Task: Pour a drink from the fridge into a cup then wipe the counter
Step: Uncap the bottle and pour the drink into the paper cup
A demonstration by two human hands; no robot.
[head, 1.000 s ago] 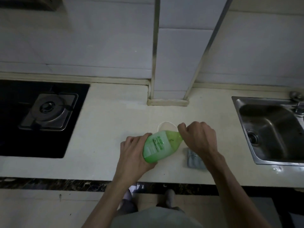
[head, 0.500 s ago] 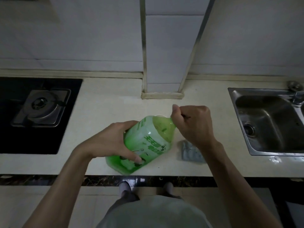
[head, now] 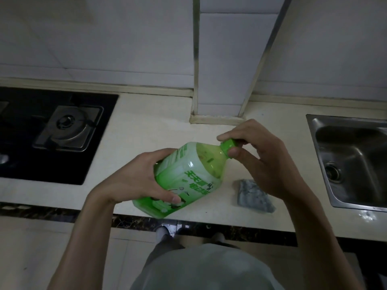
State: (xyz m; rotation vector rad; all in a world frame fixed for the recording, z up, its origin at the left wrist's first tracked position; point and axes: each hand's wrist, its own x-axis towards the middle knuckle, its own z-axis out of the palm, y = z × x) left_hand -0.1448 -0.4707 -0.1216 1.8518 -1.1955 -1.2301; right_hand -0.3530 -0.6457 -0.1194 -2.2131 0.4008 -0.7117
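Pinching cap point(head: 228, 146), right grip point(head: 257, 155).

We see the counter point(head: 146, 130) with the stove point(head: 67, 130) set in at left and the sink point(head: 351, 160) at right. Bottle point(head: 188, 178) tilted above the counter middle, between left hand point(head: 134, 181) and right hand point(head: 263, 155). Cloth point(head: 254, 196) on the counter, right of the bottle, left of the sink.

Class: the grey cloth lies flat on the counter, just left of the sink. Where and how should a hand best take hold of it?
Probably pinch the grey cloth at its near right corner, coming from above on the sink side. It lies flat and limp, so only an edge can be lifted, and that side is clear of the bottle and both hands.
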